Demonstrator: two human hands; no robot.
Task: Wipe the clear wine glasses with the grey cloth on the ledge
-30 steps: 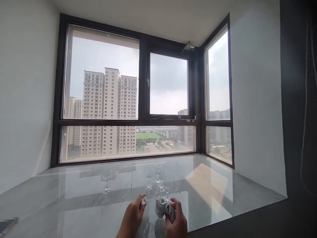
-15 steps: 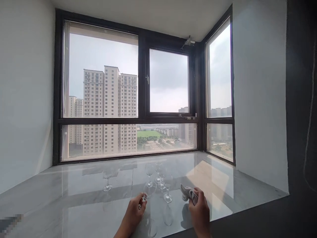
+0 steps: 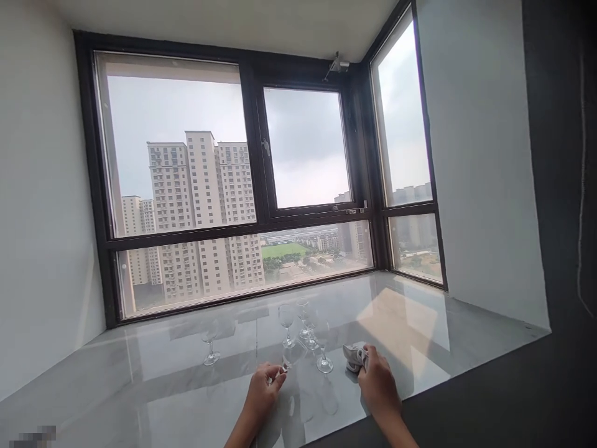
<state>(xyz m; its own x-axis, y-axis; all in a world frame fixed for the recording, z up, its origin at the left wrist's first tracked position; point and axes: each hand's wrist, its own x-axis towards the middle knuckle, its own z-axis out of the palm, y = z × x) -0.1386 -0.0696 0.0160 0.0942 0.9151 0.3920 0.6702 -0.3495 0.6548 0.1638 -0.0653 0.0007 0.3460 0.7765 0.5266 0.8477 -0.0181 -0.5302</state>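
Note:
My left hand is closed, thumb and fingers pinching the stem of a wine glass; its clear bowl is faint against the glossy sill and points toward the upper right. In my right hand is a bunched light-grey cloth, gripped between thumb and fingers. Between and beyond my hands several clear wine glasses stand upright, the nearest glass just left of the cloth and another glass farther back. A separate wine glass stands to the left.
The shiny grey marble sill reflects the window and carries a patch of sunlight at right. Dark-framed windows close off the back and right. White walls stand at both sides. A dark wall face lies below the front edge.
The view has tilted, so the window and sill appear slanted. My left hand, with the glass, appears a little farther right. The cloth stays in my right hand.

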